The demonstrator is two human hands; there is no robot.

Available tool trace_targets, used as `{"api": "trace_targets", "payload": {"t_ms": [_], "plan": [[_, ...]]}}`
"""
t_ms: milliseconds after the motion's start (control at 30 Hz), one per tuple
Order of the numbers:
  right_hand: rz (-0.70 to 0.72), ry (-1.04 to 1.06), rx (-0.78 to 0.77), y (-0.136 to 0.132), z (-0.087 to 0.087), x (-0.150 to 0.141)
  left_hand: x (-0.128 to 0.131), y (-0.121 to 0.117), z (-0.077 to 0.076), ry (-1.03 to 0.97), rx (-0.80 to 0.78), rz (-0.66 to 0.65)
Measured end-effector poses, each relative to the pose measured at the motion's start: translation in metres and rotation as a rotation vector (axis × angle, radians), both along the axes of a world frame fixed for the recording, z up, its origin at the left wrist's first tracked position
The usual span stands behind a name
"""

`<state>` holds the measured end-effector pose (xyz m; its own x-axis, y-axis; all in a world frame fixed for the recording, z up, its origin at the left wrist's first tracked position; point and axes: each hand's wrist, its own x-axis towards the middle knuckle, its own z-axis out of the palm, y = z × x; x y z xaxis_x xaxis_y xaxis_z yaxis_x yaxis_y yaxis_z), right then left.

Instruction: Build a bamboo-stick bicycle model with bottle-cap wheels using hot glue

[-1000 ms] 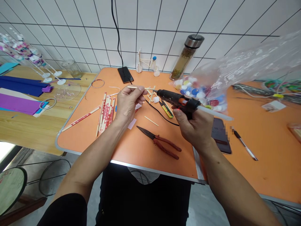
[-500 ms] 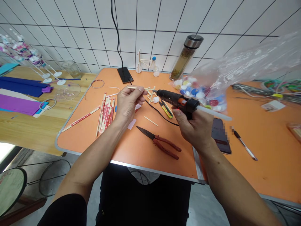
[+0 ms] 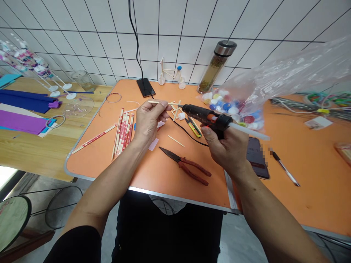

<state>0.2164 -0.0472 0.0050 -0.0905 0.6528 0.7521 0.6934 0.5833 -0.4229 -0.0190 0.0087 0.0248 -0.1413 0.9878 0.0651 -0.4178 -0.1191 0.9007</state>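
My left hand [image 3: 149, 118] pinches a thin wooden stick [image 3: 159, 102] between thumb and fingers, above the orange table [image 3: 153, 171]. My right hand [image 3: 226, 148] grips a black hot glue gun [image 3: 204, 115], with a pale glue stick [image 3: 249, 131] running out of its rear. The gun's nozzle points left, close to the far end of the wooden stick. A small cluster of glued sticks [image 3: 175, 109] lies on the table just beyond, partly hidden by the nozzle and my left fingers.
Red-handled pliers [image 3: 186, 166], yellow-handled snips [image 3: 194, 127] and paper-wrapped chopsticks [image 3: 123, 131] lie near my hands. A black cord [image 3: 186, 133] runs beneath the gun. A plastic bag of bottle caps [image 3: 227, 107] and a phone [image 3: 256, 157] sit to the right.
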Motion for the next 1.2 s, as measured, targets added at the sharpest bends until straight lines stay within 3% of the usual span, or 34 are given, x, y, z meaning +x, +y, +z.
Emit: {"api": "trace_targets", "payload": {"t_ms": [1200], "plan": [[0.056, 0.019, 0.050, 0.0002, 0.0032, -0.0033, -0.0002, -0.0003, -0.0005, 0.003, 0.024, -0.013]]}}
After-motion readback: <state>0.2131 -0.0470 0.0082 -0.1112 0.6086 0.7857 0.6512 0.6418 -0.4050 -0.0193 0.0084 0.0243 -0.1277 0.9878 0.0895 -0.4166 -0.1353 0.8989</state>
